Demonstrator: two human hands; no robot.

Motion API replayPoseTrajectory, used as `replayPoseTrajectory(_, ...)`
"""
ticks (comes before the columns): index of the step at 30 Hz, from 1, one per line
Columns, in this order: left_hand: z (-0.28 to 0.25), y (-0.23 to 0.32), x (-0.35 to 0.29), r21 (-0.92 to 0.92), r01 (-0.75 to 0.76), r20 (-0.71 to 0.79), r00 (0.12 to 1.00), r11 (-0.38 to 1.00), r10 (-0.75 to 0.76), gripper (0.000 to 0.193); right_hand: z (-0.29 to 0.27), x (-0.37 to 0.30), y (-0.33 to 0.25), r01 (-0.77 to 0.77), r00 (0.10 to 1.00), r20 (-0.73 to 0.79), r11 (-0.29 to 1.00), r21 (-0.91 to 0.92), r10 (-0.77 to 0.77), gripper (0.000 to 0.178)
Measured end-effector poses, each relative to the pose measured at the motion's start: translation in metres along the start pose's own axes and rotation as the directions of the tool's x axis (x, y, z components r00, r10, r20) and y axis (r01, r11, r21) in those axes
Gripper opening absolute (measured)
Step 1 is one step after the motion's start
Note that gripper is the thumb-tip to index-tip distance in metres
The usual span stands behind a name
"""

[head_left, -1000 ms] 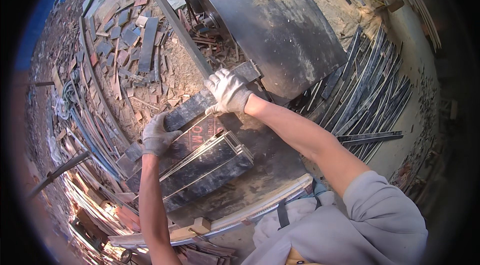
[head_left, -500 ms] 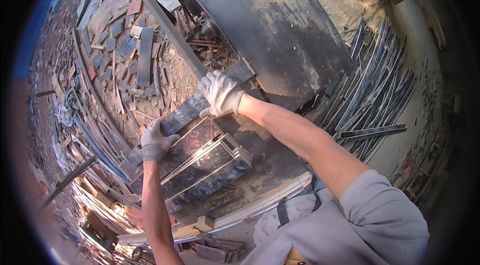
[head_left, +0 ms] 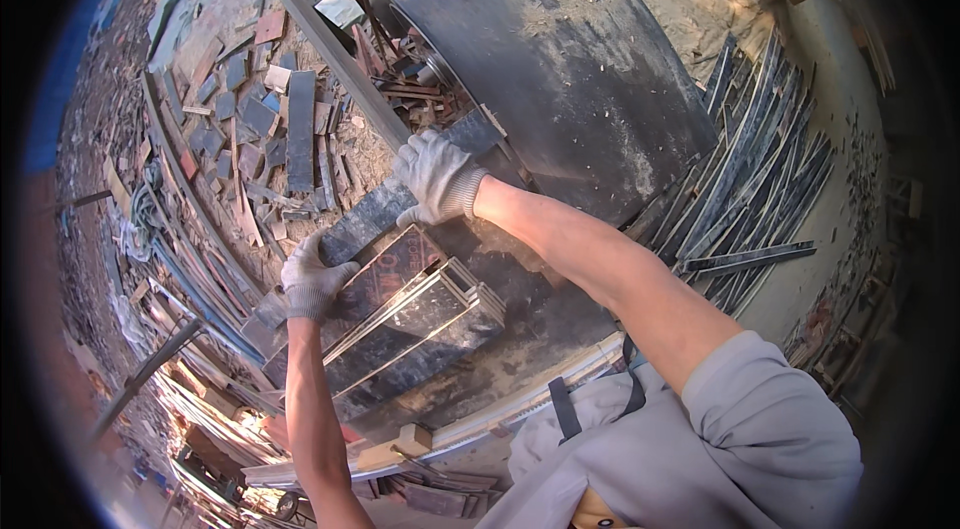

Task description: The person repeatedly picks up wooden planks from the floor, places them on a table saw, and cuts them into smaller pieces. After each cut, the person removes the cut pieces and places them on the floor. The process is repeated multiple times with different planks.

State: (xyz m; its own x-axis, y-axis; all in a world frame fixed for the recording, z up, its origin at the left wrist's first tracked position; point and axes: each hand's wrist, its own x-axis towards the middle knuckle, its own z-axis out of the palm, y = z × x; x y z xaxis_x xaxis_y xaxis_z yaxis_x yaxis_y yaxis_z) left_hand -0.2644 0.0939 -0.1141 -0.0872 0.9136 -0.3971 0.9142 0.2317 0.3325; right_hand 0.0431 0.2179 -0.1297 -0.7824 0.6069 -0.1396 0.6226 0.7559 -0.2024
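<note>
Both my hands wear pale knit work gloves. My left hand is closed over the lower-left part of a long, narrow dark board strip, thumb on the near side. Farther up and right, my right hand grips the same strip, fingers over its far edge and thumb nearer me. The strip lies slantwise across the work surface. Against its near side sits a stack of dark, film-faced plywood pieces with pale layered edges. Red lettering marks one panel. The gloves hide parts of the strip.
A large dark sheet spreads beyond my right hand. A straight rail runs up to the left, beside scattered board offcuts. Long dark strips are piled at right. A pale-edged bar runs along the near side.
The view has shifted slightly. Both hands keep their grip on the board strip, with hardly any movement.
</note>
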Motion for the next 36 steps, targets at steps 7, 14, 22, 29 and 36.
replayPoseTrajectory(7,-0.016,0.002,0.024,0.107,0.051,-0.001,0.999,0.993,-0.051,0.08,-0.007,0.021,0.01,-0.022,1.0,0.021,1.0,0.017,0.022,0.096)
replayPoseTrajectory(14,-0.129,0.051,-0.03,0.505,-0.189,-0.458,0.769,0.842,0.447,0.085,-0.076,0.013,-0.029,-0.054,0.985,-0.157,0.989,0.137,0.076,0.055)
replayPoseTrajectory(22,-0.044,0.266,-0.155,-0.59,-0.29,-0.55,0.828,0.753,-0.113,0.12,-0.095,-0.176,-0.123,0.026,0.937,-0.135,0.319,0.947,0.323,0.049)
replayPoseTrajectory(29,0.116,0.26,-0.272,-0.24,-0.36,-0.168,0.93,0.902,0.326,0.076,-0.045,-0.448,0.017,0.237,0.389,0.388,-0.497,0.835,0.836,0.042)
replayPoseTrajectory(36,0.165,0.213,-0.313,-0.093,-0.16,0.129,0.977,0.983,0.171,0.082,0.054,-0.49,0.016,0.007,0.418,0.379,-0.42,0.907,0.825,0.061)
